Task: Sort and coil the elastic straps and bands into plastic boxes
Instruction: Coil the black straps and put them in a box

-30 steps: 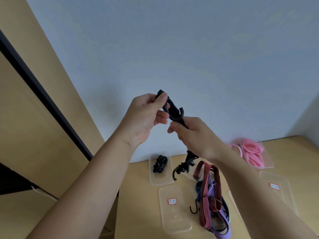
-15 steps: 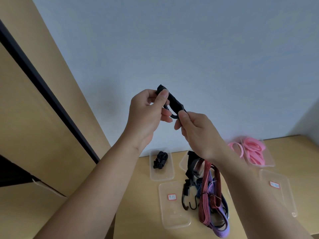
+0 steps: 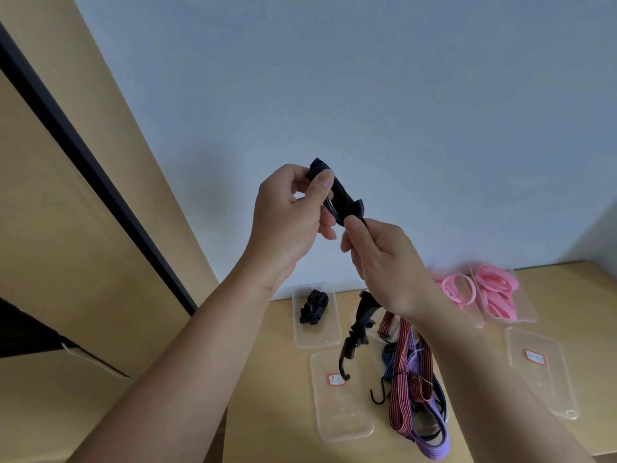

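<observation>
Both hands hold a black elastic strap (image 3: 344,198) up in front of the wall. My left hand (image 3: 290,222) pinches its folded upper end between thumb and fingers. My right hand (image 3: 380,259) grips the strap just below, and the rest hangs down behind that hand to a black hook (image 3: 345,360) dangling over the table. A pile of red-striped, blue and purple straps (image 3: 412,385) lies on the table below my right forearm. One clear plastic box (image 3: 300,339) holds a coiled black strap (image 3: 314,307).
A clear box (image 3: 344,426) with a red label lies in front. Another labelled clear box (image 3: 564,396) lies at the right. Pink bands (image 3: 494,289) fill a box at the back right, with one pink ring (image 3: 459,289) beside it. A wooden panel stands at the left.
Both hands have shifted slightly right and down in view while folding the black strap. The strap's hanging end with its hook has dropped lower, over the front box.
</observation>
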A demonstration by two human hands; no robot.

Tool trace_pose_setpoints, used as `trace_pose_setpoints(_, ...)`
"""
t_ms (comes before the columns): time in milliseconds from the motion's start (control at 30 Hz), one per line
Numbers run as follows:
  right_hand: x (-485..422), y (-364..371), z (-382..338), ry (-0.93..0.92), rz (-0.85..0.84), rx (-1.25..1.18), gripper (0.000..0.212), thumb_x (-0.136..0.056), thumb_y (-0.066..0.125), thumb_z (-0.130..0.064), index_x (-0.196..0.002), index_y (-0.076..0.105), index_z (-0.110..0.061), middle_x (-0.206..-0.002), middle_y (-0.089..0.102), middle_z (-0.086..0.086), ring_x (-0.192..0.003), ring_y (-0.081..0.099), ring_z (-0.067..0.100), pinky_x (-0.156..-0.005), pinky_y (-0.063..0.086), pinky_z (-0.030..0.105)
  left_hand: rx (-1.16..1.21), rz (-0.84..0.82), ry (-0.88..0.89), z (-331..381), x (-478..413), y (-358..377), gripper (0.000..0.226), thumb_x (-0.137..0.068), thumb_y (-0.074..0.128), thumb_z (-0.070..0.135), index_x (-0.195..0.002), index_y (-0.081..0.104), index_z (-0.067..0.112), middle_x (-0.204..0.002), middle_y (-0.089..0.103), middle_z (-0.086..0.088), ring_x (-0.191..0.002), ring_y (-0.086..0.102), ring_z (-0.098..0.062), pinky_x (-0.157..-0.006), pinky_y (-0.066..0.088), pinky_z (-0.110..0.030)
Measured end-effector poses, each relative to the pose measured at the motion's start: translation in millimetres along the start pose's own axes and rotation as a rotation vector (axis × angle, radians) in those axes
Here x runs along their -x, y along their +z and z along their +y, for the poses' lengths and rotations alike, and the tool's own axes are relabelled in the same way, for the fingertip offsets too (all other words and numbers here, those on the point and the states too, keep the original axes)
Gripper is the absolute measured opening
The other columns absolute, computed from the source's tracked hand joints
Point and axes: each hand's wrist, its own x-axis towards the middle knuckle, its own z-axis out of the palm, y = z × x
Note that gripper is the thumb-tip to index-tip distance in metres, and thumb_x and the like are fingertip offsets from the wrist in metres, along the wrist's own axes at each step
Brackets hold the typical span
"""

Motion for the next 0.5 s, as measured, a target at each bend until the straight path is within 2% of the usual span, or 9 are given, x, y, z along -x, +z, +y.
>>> trace_pose_setpoints(133, -1, 1, -1, 0.003, -0.008, 0.027, 0.046, -0.106, 0.036, -0.044, -0.069, 0.052, -0.023, -0.053, 0.037, -0.005, -0.049, 0.033, 0.015, -0.05, 0.03, 0.031, -0.016, -0.041, 0.02, -1, -4, -3, 0.018, -0.103, 0.061, 0.017, -0.098, 0.061, 0.0, -0.085, 0.065, -0.006, -0.051, 0.059, -0.017, -0.05, 0.052, -0.03)
trace_pose_setpoints(200, -3, 2, -2, 0.011, 0.003, 0.012, 0.047, -0.107, 0.037, -0.041, -0.063, 0.047, -0.026, -0.052, 0.035, -0.007, -0.049, 0.031, 0.014, -0.048, 0.029, 0.029, -0.037, -0.044, 0.049, -1, -6, -4, 0.019, -0.102, 0.062, 0.019, -0.098, 0.061, 0.0, -0.083, 0.066, -0.006, -0.051, 0.061, -0.018, -0.05, 0.053, -0.031)
trace_pose_setpoints(300, -6, 4, -4, 0.052, 0.039, -0.003, 0.05, -0.107, 0.037, -0.037, -0.057, 0.042, -0.03, -0.05, 0.032, -0.007, -0.048, 0.029, 0.014, -0.046, 0.027, 0.025, -0.093, -0.04, 0.12, -3, -7, -3, 0.017, -0.102, 0.063, 0.021, -0.099, 0.062, 0.004, -0.075, 0.069, 0.005, -0.052, 0.066, -0.02, -0.052, 0.057, -0.036)
trace_pose_setpoints(400, -11, 5, -5, 0.108, 0.091, -0.011, 0.047, -0.105, 0.038, -0.034, -0.058, 0.041, -0.027, -0.052, 0.032, -0.003, -0.048, 0.028, 0.015, -0.046, 0.026, 0.026, -0.116, -0.056, 0.251, -9, -3, -2, 0.013, -0.101, 0.066, 0.021, -0.099, 0.061, 0.009, -0.083, 0.068, 0.012, -0.062, 0.071, -0.018, -0.057, 0.061, -0.035)
trace_pose_setpoints(500, -16, 3, -4, 0.139, 0.167, -0.002, 0.042, -0.105, 0.037, -0.032, -0.067, 0.046, -0.018, -0.053, 0.035, -0.004, -0.048, 0.031, 0.014, -0.049, 0.027, 0.027, -0.116, -0.14, 0.379, -19, 4, -7, 0.016, -0.099, 0.067, 0.019, -0.102, 0.062, 0.005, -0.094, 0.07, 0.002, -0.08, 0.074, -0.021, -0.07, 0.064, -0.04)
